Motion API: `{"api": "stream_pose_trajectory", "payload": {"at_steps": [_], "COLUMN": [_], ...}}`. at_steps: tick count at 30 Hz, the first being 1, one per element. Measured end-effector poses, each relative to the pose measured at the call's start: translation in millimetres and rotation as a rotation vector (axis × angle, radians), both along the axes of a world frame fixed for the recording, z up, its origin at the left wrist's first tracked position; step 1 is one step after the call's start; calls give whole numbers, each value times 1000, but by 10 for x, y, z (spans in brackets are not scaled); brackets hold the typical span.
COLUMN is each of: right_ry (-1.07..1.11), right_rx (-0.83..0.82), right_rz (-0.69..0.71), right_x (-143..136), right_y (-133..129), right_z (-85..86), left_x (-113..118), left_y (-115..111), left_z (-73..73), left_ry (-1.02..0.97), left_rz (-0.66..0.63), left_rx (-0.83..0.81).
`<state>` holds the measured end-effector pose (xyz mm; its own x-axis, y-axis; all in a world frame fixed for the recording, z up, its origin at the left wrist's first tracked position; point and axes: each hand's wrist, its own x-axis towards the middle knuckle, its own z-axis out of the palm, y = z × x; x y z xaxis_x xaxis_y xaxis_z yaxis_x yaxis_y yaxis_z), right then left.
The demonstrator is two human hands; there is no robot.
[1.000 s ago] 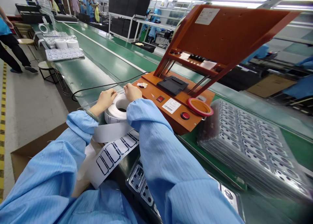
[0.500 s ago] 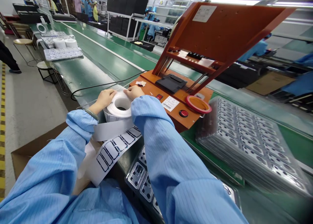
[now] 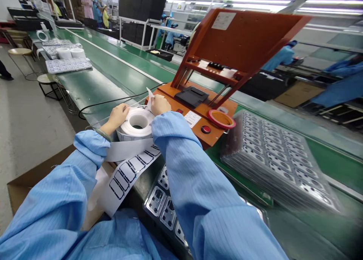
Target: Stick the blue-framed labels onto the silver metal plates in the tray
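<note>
- One white roll (image 3: 126, 124) is lying near an orange machine (image 3: 249, 41).
- Right hand (image 3: 160, 105) is clamping its fingers on a white strip (image 3: 149, 95).
- Left hand (image 3: 116, 117) is resting by the roll; I cannot tell whether its fingers are gripping.

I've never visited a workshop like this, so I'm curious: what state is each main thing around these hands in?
White roll: lying flat, partly unwound.
Printed strip: unrolled, sloping toward the lap.
Left hand: fingers bent at the roll's edge; grip unclear.
Right hand: closed on a white slip.
Orange machine: top raised.
Red ring: resting on the machine.
Clear trays: stacked, top one filled.
</note>
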<state>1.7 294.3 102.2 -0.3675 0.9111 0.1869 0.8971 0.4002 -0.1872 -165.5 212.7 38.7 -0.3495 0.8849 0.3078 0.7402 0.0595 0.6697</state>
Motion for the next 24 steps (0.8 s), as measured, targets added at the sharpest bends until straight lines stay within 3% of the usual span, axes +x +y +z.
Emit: {"api": "stream_pose_trajectory", "payload": {"at_steps": [5, 9, 11, 13, 15, 17, 21, 24], "right_ry": [117, 204, 242, 309, 456, 638, 944, 995], "right_rx": [45, 108, 143, 172, 180, 148, -5, -89], "right_rz": [-48, -40, -44, -32, 29, 134, 346, 444], "right_x": [166, 385, 474, 524, 530, 508, 500, 642], "right_y": [-221, -415, -539, -685, -848, -1015, -1345, -1571], "right_z": [267, 520, 650, 764, 848, 899, 933, 898], "left_x": [-44, -59, 30, 209, 450, 696, 983, 948], "left_y": [-54, -160, -283, -450, -632, -794, -1006, -1153], "left_z": [71, 268, 377, 461, 509, 526, 517, 517], "left_ry": [5, 33, 9, -34, -56, -59, -77, -55], "left_rz": [-6, 6, -92, -284, -452, -526, -408, -302], "left_rx": [41, 221, 323, 341, 308, 293, 378, 383]}}
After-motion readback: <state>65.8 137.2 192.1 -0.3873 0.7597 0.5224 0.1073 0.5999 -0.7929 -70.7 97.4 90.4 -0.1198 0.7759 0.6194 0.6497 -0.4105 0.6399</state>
